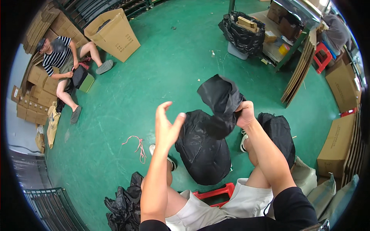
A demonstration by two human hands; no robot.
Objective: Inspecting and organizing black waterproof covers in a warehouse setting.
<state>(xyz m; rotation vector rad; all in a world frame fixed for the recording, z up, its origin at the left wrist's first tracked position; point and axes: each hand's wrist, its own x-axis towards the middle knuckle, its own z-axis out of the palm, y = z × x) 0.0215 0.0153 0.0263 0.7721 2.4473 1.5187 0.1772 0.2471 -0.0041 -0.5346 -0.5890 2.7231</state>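
Observation:
My right hand point(245, 114) is raised in front of me and grips a crumpled black plastic bag point(221, 101) that hangs loose above my knees. My left hand point(166, 126) is lifted beside it, fingers spread, holding nothing and a short way left of the bag. Below both hands a large full black bag point(203, 148) stands on the green floor between my legs. A second full black bag point(279, 133) sits just right of my right forearm. I sit on a low red stool point(214, 193).
A heap of empty black bags point(124, 204) lies at my lower left. A pink string point(137, 145) lies on the floor. A seated person point(61, 65) works at far left among cardboard boxes point(114, 34). Boxes point(336, 144) and a bin with a black liner point(243, 32) stand to the right and back.

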